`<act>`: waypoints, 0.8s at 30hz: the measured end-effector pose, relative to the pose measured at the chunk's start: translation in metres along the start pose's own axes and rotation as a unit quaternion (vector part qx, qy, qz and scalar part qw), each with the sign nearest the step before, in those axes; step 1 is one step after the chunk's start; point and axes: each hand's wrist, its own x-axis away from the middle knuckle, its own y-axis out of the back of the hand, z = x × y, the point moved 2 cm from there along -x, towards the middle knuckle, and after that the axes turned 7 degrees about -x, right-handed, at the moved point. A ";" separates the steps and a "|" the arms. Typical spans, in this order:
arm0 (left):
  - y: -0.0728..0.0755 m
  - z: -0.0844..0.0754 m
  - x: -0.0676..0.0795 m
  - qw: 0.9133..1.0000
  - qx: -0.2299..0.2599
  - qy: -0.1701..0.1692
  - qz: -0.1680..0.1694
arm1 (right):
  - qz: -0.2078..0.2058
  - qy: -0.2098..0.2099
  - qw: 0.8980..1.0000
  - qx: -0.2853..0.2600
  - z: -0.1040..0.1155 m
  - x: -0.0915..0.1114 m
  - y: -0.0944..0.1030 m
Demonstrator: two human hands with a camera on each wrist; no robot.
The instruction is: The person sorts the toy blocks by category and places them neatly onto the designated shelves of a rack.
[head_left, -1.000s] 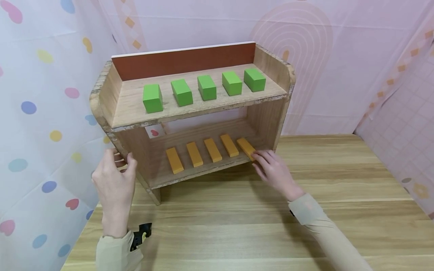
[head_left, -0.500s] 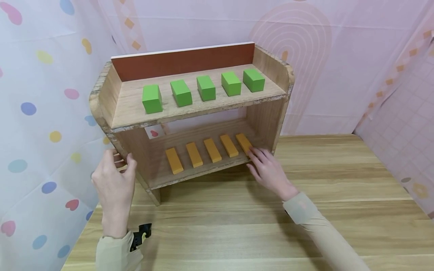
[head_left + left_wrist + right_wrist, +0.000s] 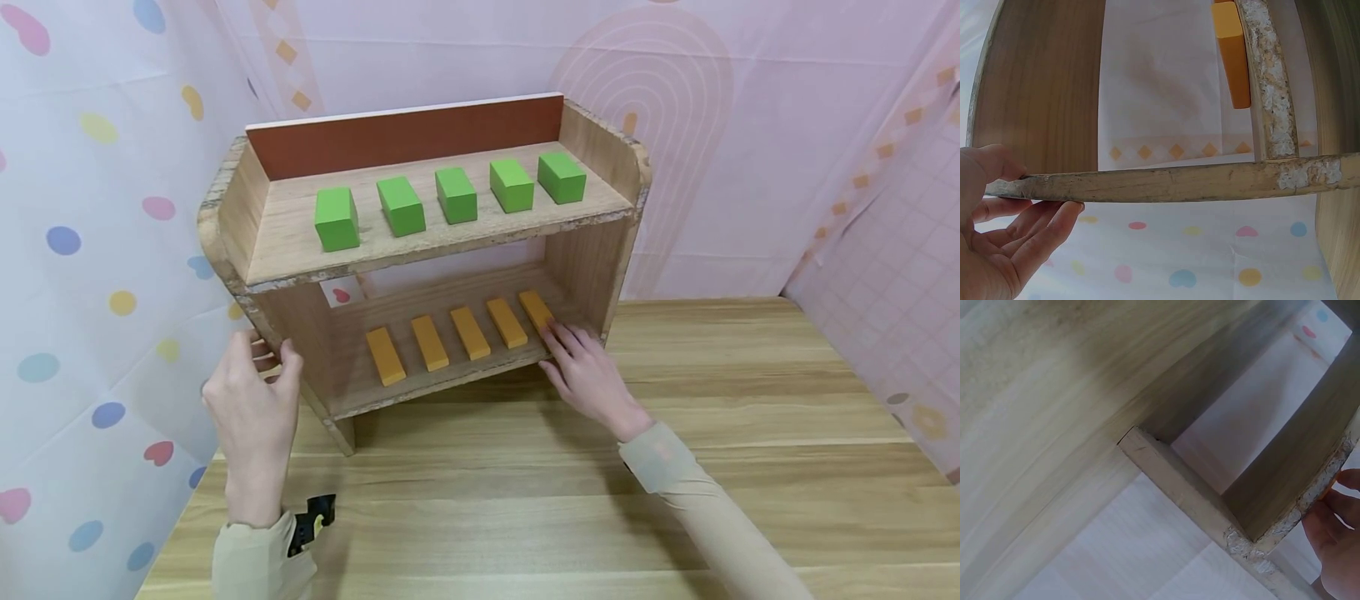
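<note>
My left hand (image 3: 258,408) grips the left side panel of a small wooden shelf (image 3: 442,250). In the left wrist view the thumb lies on one face of the panel (image 3: 1166,187) and the fingers are behind the other. On the lower tier, several flat orange blocks (image 3: 470,333) lie in a row. With its fingertips, my right hand (image 3: 592,375) touches the near end of the rightmost orange block (image 3: 535,307); its thumb is apart, by the shelf's front edge. Several green blocks (image 3: 456,196) stand in a row on the upper tier.
The shelf stands on a wood-grain table (image 3: 750,417). A reddish-brown back board (image 3: 405,137) closes the rear of the top tier. Patterned cloth (image 3: 97,275) hangs at the left, back and right. A black device (image 3: 311,521) is strapped to the left wrist.
The rightmost orange block has slid back and slightly left, and now lies more in line with the others. My right hand has moved forward-left with it; my left hand stays put.
</note>
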 end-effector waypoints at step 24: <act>-0.036 -0.067 0.035 0.976 0.042 -0.094 -0.194 | -0.036 -0.071 0.994 -0.079 -0.005 0.020 0.028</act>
